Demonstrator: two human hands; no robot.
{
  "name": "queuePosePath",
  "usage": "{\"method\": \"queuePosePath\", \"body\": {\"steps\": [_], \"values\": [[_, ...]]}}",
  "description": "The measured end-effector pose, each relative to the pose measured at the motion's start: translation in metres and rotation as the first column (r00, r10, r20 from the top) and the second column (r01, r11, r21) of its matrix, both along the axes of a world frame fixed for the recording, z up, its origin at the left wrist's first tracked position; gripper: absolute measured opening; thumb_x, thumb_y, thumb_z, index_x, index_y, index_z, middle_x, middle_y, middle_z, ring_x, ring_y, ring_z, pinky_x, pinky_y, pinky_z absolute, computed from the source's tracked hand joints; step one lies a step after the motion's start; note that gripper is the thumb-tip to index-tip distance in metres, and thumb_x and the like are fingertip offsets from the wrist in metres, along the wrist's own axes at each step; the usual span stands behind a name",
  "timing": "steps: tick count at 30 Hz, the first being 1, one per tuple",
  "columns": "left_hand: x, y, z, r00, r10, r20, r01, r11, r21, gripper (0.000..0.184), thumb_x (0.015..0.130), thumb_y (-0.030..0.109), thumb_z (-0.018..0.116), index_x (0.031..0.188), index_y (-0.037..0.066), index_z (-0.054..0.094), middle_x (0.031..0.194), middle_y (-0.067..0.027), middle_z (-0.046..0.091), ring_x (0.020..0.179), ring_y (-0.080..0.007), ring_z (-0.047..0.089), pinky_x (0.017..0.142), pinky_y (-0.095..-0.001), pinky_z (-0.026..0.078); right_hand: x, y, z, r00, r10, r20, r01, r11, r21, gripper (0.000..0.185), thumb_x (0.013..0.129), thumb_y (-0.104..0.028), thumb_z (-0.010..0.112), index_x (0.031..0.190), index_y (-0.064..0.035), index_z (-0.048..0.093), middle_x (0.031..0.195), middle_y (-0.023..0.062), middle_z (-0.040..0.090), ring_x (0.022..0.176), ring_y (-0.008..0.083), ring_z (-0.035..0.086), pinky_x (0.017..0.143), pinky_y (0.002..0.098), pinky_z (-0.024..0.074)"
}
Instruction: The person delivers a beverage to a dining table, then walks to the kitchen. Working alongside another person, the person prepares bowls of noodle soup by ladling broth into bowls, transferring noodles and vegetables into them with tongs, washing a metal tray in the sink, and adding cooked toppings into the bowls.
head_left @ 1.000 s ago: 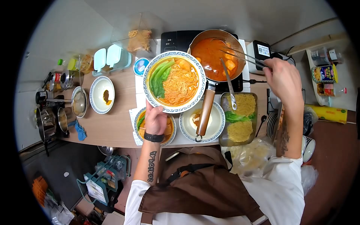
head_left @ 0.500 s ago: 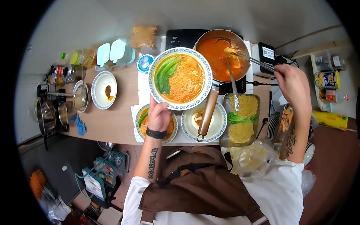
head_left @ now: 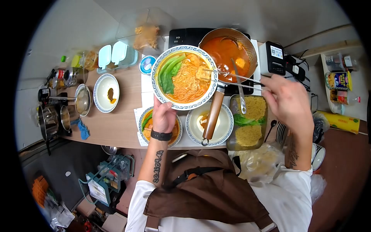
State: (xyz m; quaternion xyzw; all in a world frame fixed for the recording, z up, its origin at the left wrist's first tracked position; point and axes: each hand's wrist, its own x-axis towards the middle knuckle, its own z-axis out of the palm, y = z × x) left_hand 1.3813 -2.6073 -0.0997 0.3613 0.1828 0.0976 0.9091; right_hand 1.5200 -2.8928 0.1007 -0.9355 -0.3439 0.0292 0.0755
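My left hand point(head_left: 164, 116) holds a blue-rimmed bowl point(head_left: 157, 89) of noodle soup from below, thumb against its near rim. In it are green leafy vegetables point(head_left: 169, 75), noodles point(head_left: 188, 82) and orange broth. With fingers closed, my right hand point(head_left: 284, 94) grips long thin metal tongs point(head_left: 241, 79) reaching left over the bowl. At their tips is a golden piece that looks like fried tofu point(head_left: 203, 73), on the noodles; whether the tips still pinch it is unclear. Behind is a pot point(head_left: 250, 48) of red broth, its wooden handle point(head_left: 213, 116) pointing toward me.
A ladle point(head_left: 242, 101) rests in the pot, which stands on a black cooktop point(head_left: 183, 35). Nearer me are a second filled bowl point(head_left: 179, 140), a bowl with sauce point(head_left: 191, 133) and a tray point(head_left: 231, 144) of noodles and greens. Another bowl point(head_left: 103, 83) stands left.
My right hand and the tongs have moved from over the pot left and nearer to me, bringing the golden piece to the noodle bowl. The held bowl has shifted slightly.
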Motion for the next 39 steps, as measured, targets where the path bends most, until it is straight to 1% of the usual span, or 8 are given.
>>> {"method": "queuePosePath", "body": {"steps": [2,5,8,17,21,28,35,39], "values": [[0.001,0.0,0.002,1.0,0.011,-0.005,-0.011,0.999,-0.049,0.076,0.082,0.004,0.058,0.152,0.008,0.03,0.144,-0.0114,0.049,0.13,-0.0266,0.051,0.109,-0.0434,0.044,0.009,-0.009,0.006,0.998,-0.063,0.019,0.062,0.997,0.053,0.014,0.083,-0.012,0.068,0.096,-0.0047,0.07,0.086,0.0116,0.067,0.078,0.0323,0.067,0.071,0.0415,0.0531],[0.0,0.0,0.005,1.0,0.016,-0.002,-0.017,0.998,-0.058,0.077,0.081,0.003,0.059,0.152,0.008,0.03,0.143,-0.0113,0.049,0.128,-0.0261,0.052,0.108,-0.0425,0.044,0.042,-0.022,-0.002,0.938,-0.159,0.308,0.201,0.973,-0.109,0.011,0.083,-0.011,0.064,0.086,-0.004,0.072,0.082,0.0161,0.069,0.079,0.0333,0.069,0.072,0.0431,0.0546],[0.0,0.001,0.005,1.0,0.017,0.004,-0.017,0.999,-0.047,0.077,0.081,0.003,0.057,0.153,0.008,0.029,0.145,-0.0116,0.047,0.13,-0.0265,0.051,0.11,-0.0429,0.042,0.078,-0.026,-0.04,0.941,-0.125,0.315,0.224,0.927,-0.301,0.01,0.079,-0.007,0.062,0.078,-0.0029,0.071,0.08,0.0184,0.07,0.077,0.0335,0.07,0.072,0.0438,0.0558],[-0.003,0.003,0.0,1.0,0.02,0.012,-0.02,1.0,-0.023,0.076,0.082,0.005,0.058,0.153,0.008,0.029,0.145,-0.0115,0.048,0.131,-0.0269,0.051,0.11,-0.0436,0.042,0.079,-0.031,-0.052,0.917,-0.147,0.371,0.22,0.962,-0.163,0.011,0.078,-0.006,0.059,0.078,-0.002,0.069,0.08,0.0185,0.07,0.078,0.035,0.069,0.074,0.045,0.0553],[0.002,0.002,0.004,0.999,0.032,0.001,-0.032,0.998,-0.06,0.077,0.081,0.001,0.058,0.152,0.007,0.03,0.144,-0.0114,0.049,0.13,-0.0264,0.051,0.11,-0.0428,0.043,0.05,-0.028,-0.005,0.927,-0.256,0.274,0.294,0.95,-0.108,0.015,0.087,-0.013,0.061,0.09,-0.0042,0.072,0.086,0.0166,0.069,0.083,0.0366,0.066,0.076,0.0463,0.0521],[0.004,0.001,0.001,0.998,0.055,0.02,-0.054,0.996,-0.072,0.076,0.083,-0.001,0.057,0.153,0.007,0.03,0.144,-0.0104,0.049,0.13,-0.0248,0.05,0.11,-0.0403,0.041,0.009,-0.005,0.013,0.99,-0.103,0.095,0.097,0.994,0.058,0.011,0.086,-0.01,0.065,0.095,-0.0054,0.069,0.085,0.0124,0.066,0.076,0.0348,0.065,0.067,0.0424,0.0507],[0.007,0.002,0.002,0.997,0.063,0.043,-0.06,0.995,-0.076,0.075,0.084,-0.001,0.055,0.153,0.008,0.029,0.144,-0.0108,0.049,0.129,-0.0249,0.051,0.108,-0.042,0.043,-0.011,0.008,-0.007,0.989,0.138,0.048,-0.136,0.99,-0.035,0.011,0.082,-0.008,0.068,0.093,-0.0062,0.067,0.08,0.0097,0.06,0.072,0.0305,0.063,0.064,0.0411,0.0504],[0.007,0.002,0.003,0.997,0.063,0.051,-0.06,0.996,-0.066,0.074,0.084,-0.001,0.055,0.153,0.008,0.029,0.144,-0.0109,0.048,0.129,-0.0248,0.051,0.107,-0.0419,0.045,-0.011,0.009,0.007,0.996,0.09,-0.014,-0.091,0.995,-0.051,0.013,0.08,-0.008,0.069,0.093,-0.0055,0.067,0.08,0.01,0.061,0.075,0.0303,0.064,0.067,0.0409,0.051]]}}
